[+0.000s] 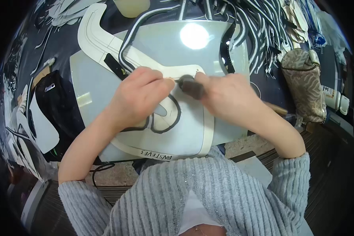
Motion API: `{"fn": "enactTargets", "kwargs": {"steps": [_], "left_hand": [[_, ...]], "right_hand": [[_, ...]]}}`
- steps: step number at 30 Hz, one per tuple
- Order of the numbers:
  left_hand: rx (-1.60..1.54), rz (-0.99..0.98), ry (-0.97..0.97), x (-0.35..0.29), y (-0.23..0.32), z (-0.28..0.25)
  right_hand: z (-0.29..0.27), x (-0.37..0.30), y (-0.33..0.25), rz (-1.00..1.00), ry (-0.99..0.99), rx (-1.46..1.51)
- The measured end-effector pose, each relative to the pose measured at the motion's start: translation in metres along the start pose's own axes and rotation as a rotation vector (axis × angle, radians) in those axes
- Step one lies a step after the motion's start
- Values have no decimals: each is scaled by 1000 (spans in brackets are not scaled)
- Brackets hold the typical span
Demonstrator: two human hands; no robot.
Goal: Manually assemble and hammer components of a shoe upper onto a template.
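My right hand [230,94] is closed around a hammer [192,87]. Its dark round head is blurred and sits just right of my left fingertips; a wooden handle end shows beyond my right forearm. My left hand [139,92] is closed, thumb and forefinger pressed down at the edge of a cream curved piece with dark grey edging [167,122]. What those fingers pinch is mostly hidden. Under both hands lies a larger cream template [94,35] with drawn lines. A grey and black strip [139,23] curves down to my left knuckles.
A smooth pale work board [228,131] carries the pieces. Bundles of grey and black strips [259,35] lie at the back right, beside a patterned pouch [303,84]. A black bag [59,102] and cream cut pieces [43,124] are at the left. A yellowish container [131,6] stands at the back.
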State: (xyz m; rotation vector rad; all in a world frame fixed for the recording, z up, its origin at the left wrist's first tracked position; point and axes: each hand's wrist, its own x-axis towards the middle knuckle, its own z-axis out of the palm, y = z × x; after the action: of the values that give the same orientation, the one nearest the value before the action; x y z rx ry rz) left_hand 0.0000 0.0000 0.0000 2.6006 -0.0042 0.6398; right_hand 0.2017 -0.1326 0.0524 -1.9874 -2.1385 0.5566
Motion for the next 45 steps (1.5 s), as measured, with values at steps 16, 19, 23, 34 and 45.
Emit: {"fn": "enactTargets", "kwargs": {"steps": [16, 19, 23, 34, 45], "left_hand": [[-5, -337, 73, 16, 15, 18], [-61, -327, 136, 12, 14, 26], [-177, -204, 147, 4, 7, 24], [17, -118, 56, -7, 8, 22], [-29, -50, 59, -5, -1, 10]], "right_hand": [[14, -16, 7, 170, -1, 43], [10, -15, 5, 184, -19, 59], [16, -19, 6, 202, 20, 55], [12, -11, -7, 133, -12, 6], [8, -6, -6, 145, -42, 19]]}}
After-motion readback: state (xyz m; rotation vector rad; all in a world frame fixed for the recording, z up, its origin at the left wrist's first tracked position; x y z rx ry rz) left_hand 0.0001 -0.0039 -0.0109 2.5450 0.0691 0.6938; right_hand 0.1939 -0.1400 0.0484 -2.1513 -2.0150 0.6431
